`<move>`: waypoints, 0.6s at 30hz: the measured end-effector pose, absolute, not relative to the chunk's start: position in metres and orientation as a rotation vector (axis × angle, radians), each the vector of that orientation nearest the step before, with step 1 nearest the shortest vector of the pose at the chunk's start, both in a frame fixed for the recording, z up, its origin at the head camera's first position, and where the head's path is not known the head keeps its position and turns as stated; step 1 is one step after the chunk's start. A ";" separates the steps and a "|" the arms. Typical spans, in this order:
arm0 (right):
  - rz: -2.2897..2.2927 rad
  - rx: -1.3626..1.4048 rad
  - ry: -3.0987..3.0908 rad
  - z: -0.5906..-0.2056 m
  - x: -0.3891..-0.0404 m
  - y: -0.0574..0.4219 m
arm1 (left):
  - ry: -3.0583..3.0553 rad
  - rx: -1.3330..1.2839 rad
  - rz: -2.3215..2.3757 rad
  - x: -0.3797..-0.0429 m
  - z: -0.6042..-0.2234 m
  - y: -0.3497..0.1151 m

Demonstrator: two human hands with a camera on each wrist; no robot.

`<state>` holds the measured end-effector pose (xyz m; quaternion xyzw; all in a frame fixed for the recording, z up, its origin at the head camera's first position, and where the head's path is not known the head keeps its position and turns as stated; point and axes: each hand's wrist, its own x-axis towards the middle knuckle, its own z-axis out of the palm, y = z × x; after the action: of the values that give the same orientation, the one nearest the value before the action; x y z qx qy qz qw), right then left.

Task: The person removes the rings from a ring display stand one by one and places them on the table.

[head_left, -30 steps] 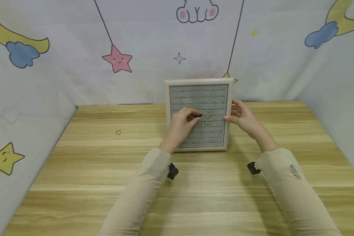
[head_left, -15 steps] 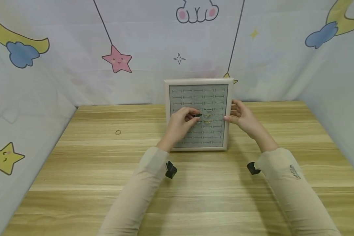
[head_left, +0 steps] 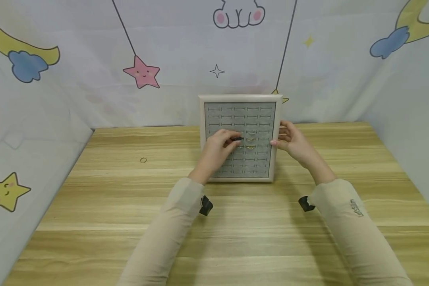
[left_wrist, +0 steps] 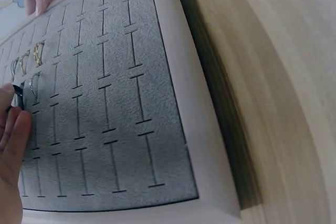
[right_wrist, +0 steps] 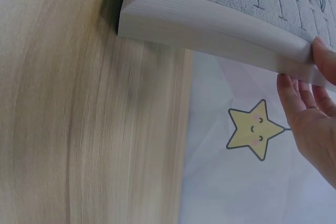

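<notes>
A ring display board (head_left: 252,165) with a pale frame and grey slotted padding stands tilted up on the table. My left hand (head_left: 216,149) pinches a black ring (left_wrist: 19,91) between thumb and fingertips, right at a slot; fingers partly cover it. Beside it in the slots sit silver-coloured rings (left_wrist: 34,84) and gold-coloured rings (left_wrist: 39,53). At the board's right side, my right hand (head_left: 296,145) holds the frame, thumb over the front edge and fingers along the outer side, as the right wrist view (right_wrist: 310,124) also shows.
A thin loose ring (head_left: 143,160) lies on the wooden table (head_left: 103,210), left of the board. Behind the board hangs a white cloth backdrop (head_left: 186,47) printed with stars and moons, and more of it closes off both sides.
The left hand, still pinching the black ring at its slot, has eased slightly left. The board has shifted a touch left too. The right hand keeps its hold on the frame.
</notes>
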<state>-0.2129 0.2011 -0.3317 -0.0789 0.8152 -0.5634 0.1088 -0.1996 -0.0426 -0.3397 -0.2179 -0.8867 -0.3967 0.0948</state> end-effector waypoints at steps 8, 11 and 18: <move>-1.653 -0.235 2.402 -0.332 -0.213 0.201 | -2.664 -0.607 -1.151 -0.197 -0.335 -0.044; -1.652 -0.241 2.401 -0.332 -0.214 0.200 | -2.639 -0.574 -1.310 -0.199 -0.337 -0.046; -1.647 -0.239 2.409 -0.332 -0.214 0.201 | -2.406 -0.417 -1.715 -0.206 -0.335 -0.057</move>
<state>-0.2140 0.2014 -0.3324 -0.0812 0.8182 -0.5591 0.1065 -0.2058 -0.0567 -0.3353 -0.1392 -0.8038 -0.5730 0.0787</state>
